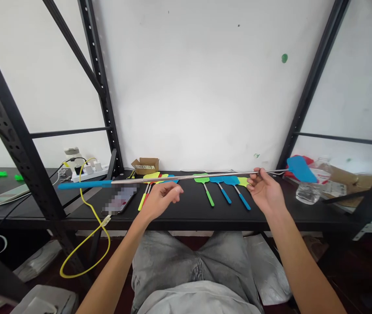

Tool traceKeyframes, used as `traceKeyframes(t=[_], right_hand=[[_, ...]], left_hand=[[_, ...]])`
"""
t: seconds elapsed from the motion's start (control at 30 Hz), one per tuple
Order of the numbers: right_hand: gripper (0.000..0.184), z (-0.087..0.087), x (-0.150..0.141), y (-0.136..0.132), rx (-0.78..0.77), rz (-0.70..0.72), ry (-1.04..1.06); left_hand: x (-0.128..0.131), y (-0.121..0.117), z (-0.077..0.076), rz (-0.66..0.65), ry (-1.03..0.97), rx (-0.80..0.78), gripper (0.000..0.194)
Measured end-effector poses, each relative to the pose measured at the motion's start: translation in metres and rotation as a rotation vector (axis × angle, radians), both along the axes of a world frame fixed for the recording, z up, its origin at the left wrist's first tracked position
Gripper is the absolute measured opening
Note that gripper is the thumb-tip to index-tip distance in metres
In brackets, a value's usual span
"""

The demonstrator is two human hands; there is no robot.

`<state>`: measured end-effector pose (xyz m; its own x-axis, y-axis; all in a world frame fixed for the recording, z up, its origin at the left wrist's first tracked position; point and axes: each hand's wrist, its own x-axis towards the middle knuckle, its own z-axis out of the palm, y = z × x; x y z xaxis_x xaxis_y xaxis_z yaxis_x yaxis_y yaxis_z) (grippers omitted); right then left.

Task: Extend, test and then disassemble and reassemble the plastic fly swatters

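A long swatter (189, 177) with a drawn-out metal rod stretches crosswise in front of the person, above the black table (179, 218), its blue handle (84, 185) out to the left and its flat blue head (302, 169) out to the right. The right hand (267, 192) pinches the rod between thumb and fingers, nearer the head than the handle, with the palm partly turned up. The left hand (162, 199) is just below the rod in the view, its fingers loosely curled and the thumb pointing inward; whether it touches the rod, or whether its fingertips meet, I cannot tell. Beyond the hands, shorter swatters lie on the table: a green swatter (209, 199) in the middle, two with blue handles (243, 201) beside it, and a yellow-green head (244, 181) close to the right hand. Another group, with a yellow handle (142, 199) and red next to it, is partly hidden by the left hand. A small open cardboard box (146, 166) stands near the wall, a phone (120, 200) with a blurred screen lies left of the left hand, and a clear plastic bottle (307, 194) is at the right, under the blue head in the view
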<state>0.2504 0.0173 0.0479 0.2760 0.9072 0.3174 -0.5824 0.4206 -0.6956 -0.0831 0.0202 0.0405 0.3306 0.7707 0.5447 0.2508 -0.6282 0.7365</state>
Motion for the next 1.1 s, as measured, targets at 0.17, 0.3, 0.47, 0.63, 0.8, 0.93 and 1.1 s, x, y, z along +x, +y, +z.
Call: traceKeyframes(t=[0.17,0.3,0.47,0.63,0.8,0.93,1.1], right_hand=[[0.022,-0.002,0.003,0.002,0.011,-0.008,-0.043],[0.021,-0.003,0.013,0.003,0.027,0.010,-0.054],[0.022,-0.001,0.014,0.002,0.040,0.063,-0.060],[0.036,0.003,0.031,-0.001,0.148,-0.007,0.108],[0.040,0.004,0.072,-0.005,0.214,-0.176,0.300],[0.031,0.008,0.093,-0.009,0.247,-0.292,0.345],[0.026,0.012,0.100,-0.013,0.235,-0.364,0.362]], left_hand=[[-0.020,0.011,0.002,-0.111,-0.369,-0.025,0.046],[-0.030,0.012,0.009,-0.132,-0.693,-0.070,0.057],[-0.035,0.018,0.007,-0.053,-0.886,-0.064,0.047],[-0.039,0.018,0.009,0.017,-0.995,-0.062,0.042],[-0.052,0.013,0.018,0.076,-0.999,-0.034,0.044],[-0.064,0.009,0.024,0.123,-1.006,0.003,0.045],[-0.078,0.002,0.030,0.153,-1.040,0.004,0.047]])
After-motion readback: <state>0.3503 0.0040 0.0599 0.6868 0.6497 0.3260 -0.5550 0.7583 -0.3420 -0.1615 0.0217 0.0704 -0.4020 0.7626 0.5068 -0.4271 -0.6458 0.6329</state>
